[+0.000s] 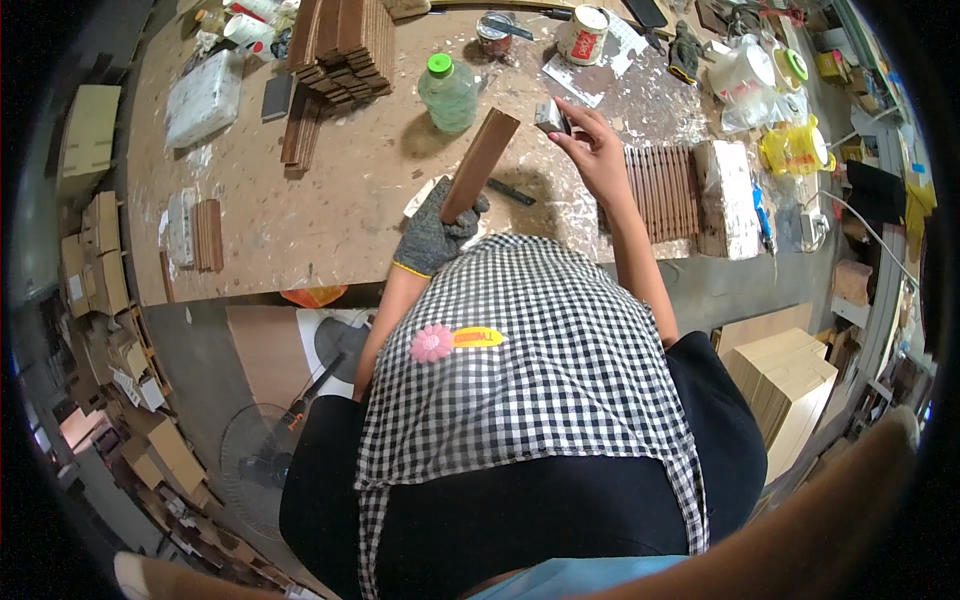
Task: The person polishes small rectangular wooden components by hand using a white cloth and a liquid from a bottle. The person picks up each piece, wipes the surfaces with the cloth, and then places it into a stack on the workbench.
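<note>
Brown slat (482, 165), one: gripped in my gloved left hand (440, 230), slanting away from me and to the right. Grey block (550, 117), one: pinched between thumb and fingers of my bare right hand (597, 152), near the slat's far end, apart from it. Black bar (512, 192), one: flat on the surface (345, 215), right of my left hand. Bottle (447, 98), green-capped, one: upright, beyond the slat. Brown stack (345, 45), one: left of the bottle. Slat row (662, 195), one: by my right forearm, a white block (728, 198) along its right side.
</note>
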Demonstrator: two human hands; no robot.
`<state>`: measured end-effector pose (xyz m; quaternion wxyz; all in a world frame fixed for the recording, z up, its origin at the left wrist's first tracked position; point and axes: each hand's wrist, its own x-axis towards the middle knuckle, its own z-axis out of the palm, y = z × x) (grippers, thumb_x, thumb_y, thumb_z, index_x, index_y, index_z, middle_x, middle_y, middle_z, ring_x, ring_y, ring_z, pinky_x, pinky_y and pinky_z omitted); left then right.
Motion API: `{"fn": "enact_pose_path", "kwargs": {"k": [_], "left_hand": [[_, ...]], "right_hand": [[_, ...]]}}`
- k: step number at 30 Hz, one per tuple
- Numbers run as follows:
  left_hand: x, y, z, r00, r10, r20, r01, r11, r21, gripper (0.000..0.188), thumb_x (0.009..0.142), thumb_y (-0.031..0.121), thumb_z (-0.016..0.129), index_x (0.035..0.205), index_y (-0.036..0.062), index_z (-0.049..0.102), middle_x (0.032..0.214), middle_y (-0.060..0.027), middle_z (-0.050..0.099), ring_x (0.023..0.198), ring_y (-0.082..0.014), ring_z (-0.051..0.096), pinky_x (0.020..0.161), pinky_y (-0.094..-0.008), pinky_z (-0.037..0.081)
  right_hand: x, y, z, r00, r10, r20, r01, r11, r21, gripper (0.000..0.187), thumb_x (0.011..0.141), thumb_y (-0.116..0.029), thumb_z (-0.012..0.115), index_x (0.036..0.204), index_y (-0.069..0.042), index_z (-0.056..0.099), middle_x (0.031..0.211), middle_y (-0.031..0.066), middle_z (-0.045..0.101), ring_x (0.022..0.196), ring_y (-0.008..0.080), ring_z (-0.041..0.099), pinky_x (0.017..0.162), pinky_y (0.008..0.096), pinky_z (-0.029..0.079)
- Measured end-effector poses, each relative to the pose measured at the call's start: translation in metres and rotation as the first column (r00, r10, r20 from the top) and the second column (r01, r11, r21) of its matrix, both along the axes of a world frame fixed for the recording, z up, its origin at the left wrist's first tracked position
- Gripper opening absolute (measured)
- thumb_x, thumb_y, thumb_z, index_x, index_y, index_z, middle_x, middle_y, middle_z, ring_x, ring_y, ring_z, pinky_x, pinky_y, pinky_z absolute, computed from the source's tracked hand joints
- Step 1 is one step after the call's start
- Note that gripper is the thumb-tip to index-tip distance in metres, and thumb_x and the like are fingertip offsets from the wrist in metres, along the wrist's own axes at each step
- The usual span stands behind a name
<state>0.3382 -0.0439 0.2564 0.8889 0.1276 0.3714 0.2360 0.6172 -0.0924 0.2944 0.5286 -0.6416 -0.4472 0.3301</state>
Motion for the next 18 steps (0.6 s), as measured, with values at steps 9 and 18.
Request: {"fn": "enact_pose_path", "kwargs": {"k": [9, 18], "left_hand": [[0.001, 0.002, -0.008, 1.0, 0.01, -0.018, -0.011, 0.999, -0.038, 0.031, 0.105, 0.024, 0.05, 0.123, -0.0015, 0.053, 0.088, -0.0157, 0.064, 0.062, -0.0127, 0.056, 0.05, -0.0213, 0.048], [0.004, -0.002, -0.01, 0.999, -0.001, -0.044, 0.0, 1.0, -0.028, 0.034, 0.104, 0.027, 0.053, 0.121, -0.002, 0.059, 0.091, -0.0185, 0.068, 0.064, -0.0139, 0.062, 0.049, -0.0214, 0.05]], "right_hand": [[-0.009, 0.01, 0.011, 0.902, -0.01, 0.431, -0.031, 0.996, 0.088, 0.046, 0.089, -0.012, 0.072, 0.133, -0.016, 0.063, 0.119, 0.0106, 0.062, 0.108, 0.0274, 0.059, 0.09, 0.0362, 0.048], [-0.01, 0.012, 0.006, 0.81, -0.035, 0.586, -0.006, 0.998, 0.067, 0.044, 0.089, -0.01, 0.071, 0.132, -0.016, 0.064, 0.119, 0.012, 0.062, 0.108, 0.031, 0.057, 0.093, 0.0399, 0.047]]}}
